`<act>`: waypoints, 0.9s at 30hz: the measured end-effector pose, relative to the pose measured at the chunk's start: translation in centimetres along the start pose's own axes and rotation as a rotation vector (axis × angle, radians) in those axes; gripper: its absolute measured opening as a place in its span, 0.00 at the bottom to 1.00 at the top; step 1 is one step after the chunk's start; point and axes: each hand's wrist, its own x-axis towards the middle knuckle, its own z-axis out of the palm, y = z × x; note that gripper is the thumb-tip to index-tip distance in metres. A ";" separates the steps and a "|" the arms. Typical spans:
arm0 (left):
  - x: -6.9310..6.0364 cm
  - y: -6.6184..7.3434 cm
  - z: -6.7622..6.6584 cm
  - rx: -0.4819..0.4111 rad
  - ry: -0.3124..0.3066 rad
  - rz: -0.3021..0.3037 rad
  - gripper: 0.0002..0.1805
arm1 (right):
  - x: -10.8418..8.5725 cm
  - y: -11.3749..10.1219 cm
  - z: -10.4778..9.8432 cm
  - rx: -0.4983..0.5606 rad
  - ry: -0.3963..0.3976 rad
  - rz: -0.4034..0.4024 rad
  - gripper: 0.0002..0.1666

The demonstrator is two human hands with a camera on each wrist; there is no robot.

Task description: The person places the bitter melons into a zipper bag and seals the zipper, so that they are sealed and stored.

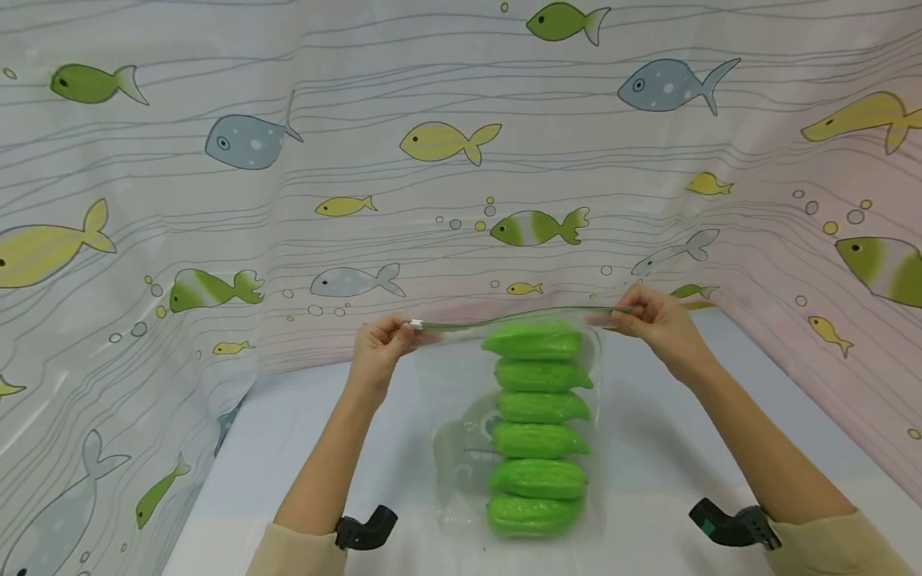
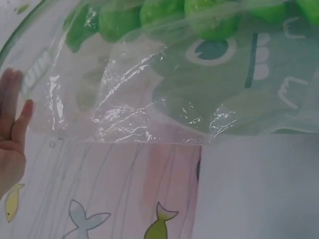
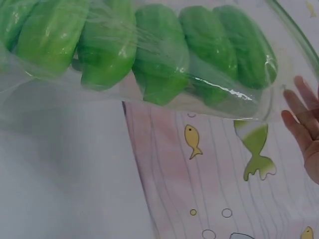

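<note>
A clear zip bag (image 1: pixel 454 456) with a green rim hangs upright between both hands. Inside, several glossy green fruits (image 1: pixel 542 440), ridged and pointed at one end, lie stacked in a column on its right side. My left hand (image 1: pixel 378 348) pinches the top left corner beside a small white slider (image 1: pixel 416 324). At the top right corner, my right hand (image 1: pixel 651 324) pinches the rim. A pale green cartoon face (image 2: pixel 214 89) printed on the bag shows in the left wrist view. In the right wrist view the fruits (image 3: pixel 162 55) press close together behind the plastic.
Beneath the bag spreads a white tabletop (image 1: pixel 288 464). A curtain (image 1: pixel 432 72) printed with fish and wavy lines stands behind the table and along both sides. Black wrist devices (image 1: pixel 367 528) are strapped near the beige sleeves (image 1: pixel 298 552).
</note>
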 end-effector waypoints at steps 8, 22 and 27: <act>-1.5 2.0 0.9 0.040 0.016 0.125 0.07 | -1.0 -2.2 0.4 -0.010 0.008 -0.058 0.03; -0.5 2.1 1.0 -0.014 0.036 0.222 0.06 | -0.1 -3.0 -0.1 0.026 0.024 -0.107 0.09; -0.3 2.2 1.5 -0.015 0.084 0.229 0.06 | 0.1 -3.3 -0.2 0.005 0.023 -0.114 0.08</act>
